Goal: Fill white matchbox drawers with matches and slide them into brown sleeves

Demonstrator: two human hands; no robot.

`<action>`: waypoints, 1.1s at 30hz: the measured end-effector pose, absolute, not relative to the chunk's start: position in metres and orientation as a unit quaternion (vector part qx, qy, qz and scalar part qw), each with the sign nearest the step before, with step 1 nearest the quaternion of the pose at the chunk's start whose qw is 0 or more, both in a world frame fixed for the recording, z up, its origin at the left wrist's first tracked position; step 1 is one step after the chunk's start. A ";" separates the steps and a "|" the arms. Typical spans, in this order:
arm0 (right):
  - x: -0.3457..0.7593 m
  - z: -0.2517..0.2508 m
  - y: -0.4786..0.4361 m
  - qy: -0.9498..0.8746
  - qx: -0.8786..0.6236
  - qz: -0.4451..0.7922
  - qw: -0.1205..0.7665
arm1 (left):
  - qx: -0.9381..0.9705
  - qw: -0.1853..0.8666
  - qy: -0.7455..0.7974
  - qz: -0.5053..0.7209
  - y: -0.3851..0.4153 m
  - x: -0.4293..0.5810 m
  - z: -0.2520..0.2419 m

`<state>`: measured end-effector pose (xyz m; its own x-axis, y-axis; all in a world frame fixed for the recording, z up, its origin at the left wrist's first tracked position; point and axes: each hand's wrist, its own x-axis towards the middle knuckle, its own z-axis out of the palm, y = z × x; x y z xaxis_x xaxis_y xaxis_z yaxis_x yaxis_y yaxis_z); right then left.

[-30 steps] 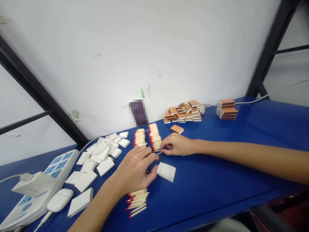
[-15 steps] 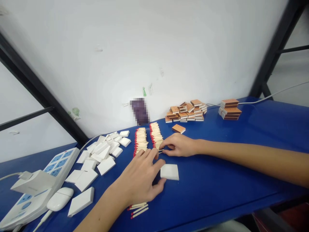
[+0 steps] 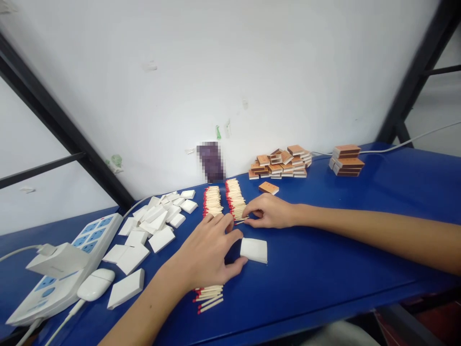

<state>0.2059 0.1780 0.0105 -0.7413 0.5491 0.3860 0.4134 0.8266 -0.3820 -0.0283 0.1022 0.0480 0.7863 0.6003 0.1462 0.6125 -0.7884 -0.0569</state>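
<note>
Blue bench (image 3: 324, 259), back edge set against a white wall (image 3: 273, 72). Red-headed, pale-stemmed matches lie in a left row (image 3: 213, 201) and a right row (image 3: 236, 199) near the back edge, heads leftward; a smaller batch (image 3: 211, 295) lies toward the front edge. Right hand (image 3: 271, 210): low, thumb and forefinger slightly parted at the right row's near end; hold on a match cannot be confirmed. Left hand (image 3: 211, 250): palm down, fingers curved, thumb and forefinger spread beside a flat white box (image 3: 254, 250); contact undetermined.

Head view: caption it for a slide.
Right hand at stacked red-tipped wooden matches, left hand beside a flat white rectangular box on a blue table.
</note>
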 end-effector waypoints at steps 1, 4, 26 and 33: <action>0.206 0.011 0.178 -0.924 -0.253 0.141 0.249 | -0.945 0.048 -0.319 -0.058 0.102 -0.029 0.048; 0.206 0.011 0.177 -0.927 -0.241 0.149 0.245 | -0.944 0.041 -0.324 -0.056 0.102 -0.030 0.048; 0.208 0.016 0.168 -0.936 -0.253 0.141 0.201 | -0.945 0.015 -0.321 -0.065 0.098 -0.026 0.050; 0.208 0.017 0.167 -0.939 -0.224 0.144 0.216 | -0.944 0.025 -0.321 -0.070 0.098 -0.027 0.049</action>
<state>0.2085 0.1675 0.0173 -0.8065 0.4825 0.3418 0.3582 0.8586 -0.3668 -0.0272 0.0978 0.0488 0.7839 0.6026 0.1493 0.6098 -0.7926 -0.0026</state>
